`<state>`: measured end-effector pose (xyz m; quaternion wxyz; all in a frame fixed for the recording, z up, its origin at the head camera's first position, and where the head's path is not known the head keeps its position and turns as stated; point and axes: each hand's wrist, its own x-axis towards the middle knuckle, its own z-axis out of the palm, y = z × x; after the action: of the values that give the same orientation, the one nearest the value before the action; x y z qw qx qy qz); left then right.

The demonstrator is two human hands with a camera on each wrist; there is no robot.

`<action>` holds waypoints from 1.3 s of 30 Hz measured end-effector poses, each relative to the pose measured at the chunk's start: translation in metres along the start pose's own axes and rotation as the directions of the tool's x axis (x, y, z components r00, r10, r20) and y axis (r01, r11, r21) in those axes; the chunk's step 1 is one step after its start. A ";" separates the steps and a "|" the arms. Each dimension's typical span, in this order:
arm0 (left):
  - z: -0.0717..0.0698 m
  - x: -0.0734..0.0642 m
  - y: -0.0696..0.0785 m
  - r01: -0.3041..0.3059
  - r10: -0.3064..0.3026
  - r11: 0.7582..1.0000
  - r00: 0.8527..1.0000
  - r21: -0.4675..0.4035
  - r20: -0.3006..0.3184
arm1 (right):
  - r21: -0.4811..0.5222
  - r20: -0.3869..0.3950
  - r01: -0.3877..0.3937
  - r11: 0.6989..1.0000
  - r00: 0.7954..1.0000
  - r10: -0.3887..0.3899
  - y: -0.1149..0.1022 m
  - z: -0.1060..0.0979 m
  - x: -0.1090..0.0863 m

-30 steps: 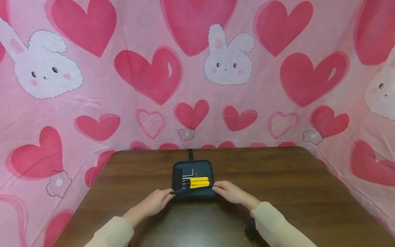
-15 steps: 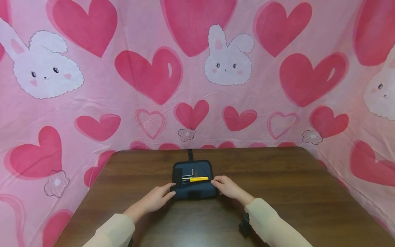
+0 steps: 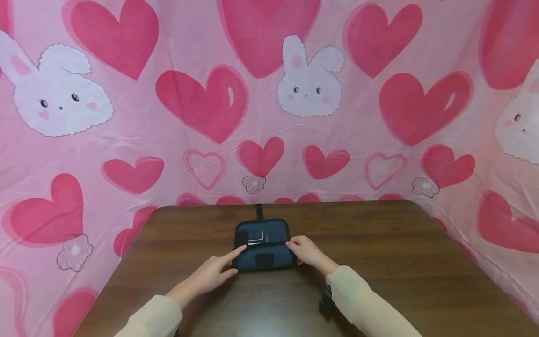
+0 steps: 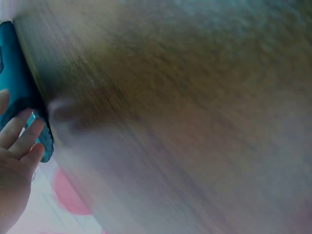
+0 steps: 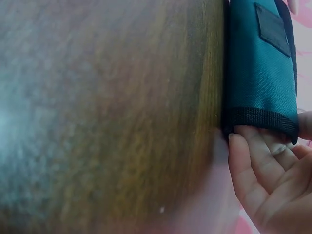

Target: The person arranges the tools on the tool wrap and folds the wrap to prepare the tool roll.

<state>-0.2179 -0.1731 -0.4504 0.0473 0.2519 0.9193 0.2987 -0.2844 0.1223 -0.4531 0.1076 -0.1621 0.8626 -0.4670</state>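
A dark blue tool case (image 3: pixel 280 255) with black edging lies on the wooden table, its front flap folded back over the lower part. A black fastener patch (image 3: pixel 264 260) sits on the flap. Above the flap's edge an L-shaped hex key (image 3: pixel 262 236) still shows; the yellow-handled tools are hidden beneath. My left hand (image 3: pixel 210 274) lies at the case's left side, with the straight index finger touching the flap's edge and the thumb by the near corner. With my right hand (image 3: pixel 308 253) I grip the flap's right end, fingers tucked into the fold in the right wrist view (image 5: pixel 273 180).
A black strap (image 3: pixel 258 212) extends from the case's far edge towards the back of the table (image 3: pixel 358 234). Behind the table hangs a pink cloth (image 3: pixel 358 121) with hearts and rabbits. A black device (image 3: pixel 326 302) sits under the right sleeve.
The flap has folded away from me over the yellow-handled tools and covers them. Both hands moved slightly with it; the left index finger has straightened onto the flap's edge.
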 end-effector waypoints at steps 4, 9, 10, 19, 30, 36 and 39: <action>0.002 0.001 -0.002 -0.007 0.008 0.999 1.000 0.036 -0.014 | -0.024 -0.027 -0.006 1.000 1.000 0.005 0.000 0.002 0.002; 0.005 0.004 -0.001 -0.006 0.010 0.996 0.999 0.088 -0.038 | -0.021 -0.071 0.047 0.999 0.996 -0.049 0.004 0.004 0.003; 0.006 0.004 -0.001 -0.004 0.008 0.996 0.999 0.093 -0.038 | -0.022 -0.081 0.073 0.997 0.994 -0.074 0.006 0.004 0.002; 0.009 0.005 0.000 0.022 -0.010 0.991 0.996 0.134 -0.087 | -0.079 -0.031 0.301 0.950 0.952 -0.304 0.012 -0.006 -0.011; 0.014 0.006 0.003 -0.048 0.121 0.951 0.966 0.304 -0.227 | -0.192 0.030 0.431 0.882 0.901 -0.433 0.014 -0.013 -0.024; 0.013 0.007 0.002 -0.099 0.192 0.913 0.960 0.396 -0.203 | -0.198 0.117 0.382 0.903 0.924 -0.365 0.012 -0.017 -0.024; 0.013 0.007 0.001 -0.122 0.223 0.894 0.956 0.431 -0.192 | -0.217 0.148 0.357 0.909 0.932 -0.331 0.013 -0.018 -0.022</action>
<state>-0.2203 -0.1621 -0.4595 -0.1439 0.2997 0.9344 0.1276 -0.2727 0.1509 -0.4537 0.0497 -0.3485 0.8634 -0.3615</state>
